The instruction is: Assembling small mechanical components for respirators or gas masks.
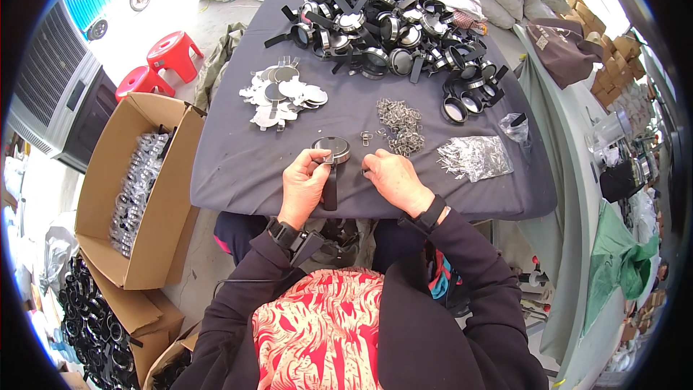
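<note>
My left hand (302,186) is closed on a round, silver-rimmed case with a black strap (330,193), shaped like a watch, near the table's front edge. Its thumb and fingers pinch the case's near rim, and the strap hangs toward me. Just to the right, my right hand (395,180) has its thumb and fingertips pressed together; what they hold, if anything, is too small to make out. Beyond it lies a heap of small metal buckles (401,126), with a few loose buckles (367,137) at its left.
Similar watch-like cases (390,32) pile up at the table's far side. Silver disc plates (281,94) lie at left, a bag of small metal pins (475,157) at right. A cardboard box (101,195) with wrapped parts and red stools (173,56) stand left of the table.
</note>
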A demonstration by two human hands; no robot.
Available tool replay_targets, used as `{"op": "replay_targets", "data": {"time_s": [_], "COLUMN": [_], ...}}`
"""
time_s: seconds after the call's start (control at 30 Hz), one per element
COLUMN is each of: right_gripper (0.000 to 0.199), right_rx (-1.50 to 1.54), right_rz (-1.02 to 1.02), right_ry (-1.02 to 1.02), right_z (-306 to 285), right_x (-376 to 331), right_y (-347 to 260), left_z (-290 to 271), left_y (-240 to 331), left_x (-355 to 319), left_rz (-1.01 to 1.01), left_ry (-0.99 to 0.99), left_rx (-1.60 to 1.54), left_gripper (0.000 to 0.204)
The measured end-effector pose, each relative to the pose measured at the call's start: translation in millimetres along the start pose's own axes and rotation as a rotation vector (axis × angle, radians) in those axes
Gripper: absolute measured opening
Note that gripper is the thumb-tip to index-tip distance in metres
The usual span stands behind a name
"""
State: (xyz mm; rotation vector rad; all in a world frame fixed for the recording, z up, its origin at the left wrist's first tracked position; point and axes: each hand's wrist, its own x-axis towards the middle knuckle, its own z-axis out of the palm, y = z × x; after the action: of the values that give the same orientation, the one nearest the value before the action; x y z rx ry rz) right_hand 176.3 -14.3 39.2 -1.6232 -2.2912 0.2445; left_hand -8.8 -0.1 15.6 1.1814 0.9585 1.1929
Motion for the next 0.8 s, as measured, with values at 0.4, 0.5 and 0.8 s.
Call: {"op": "replay_targets", "data": {"time_s": [0.4, 0.5, 0.8], "right_gripper": [0.006, 0.006, 0.006], "right_rx": [0.154, 0.184, 0.013], "right_rz": [0.034, 0.032, 0.219], "right_ry": [0.153, 0.203, 0.389], "right_z": [-3, -9, -56], "right_x": [-23, -30, -50], "right_y": [1, 7, 87], "left_z": [0, 1, 5], "left_y": [-2, 1, -2], "left_x": [-4, -5, 0], "left_rz": [0.029, 0.015, 0.018], "left_ry": [-0.013, -0.003, -0.005], "left_rx": [0.011, 0.005, 0.042], "left_gripper": [0.016, 0.017, 0.017]}}
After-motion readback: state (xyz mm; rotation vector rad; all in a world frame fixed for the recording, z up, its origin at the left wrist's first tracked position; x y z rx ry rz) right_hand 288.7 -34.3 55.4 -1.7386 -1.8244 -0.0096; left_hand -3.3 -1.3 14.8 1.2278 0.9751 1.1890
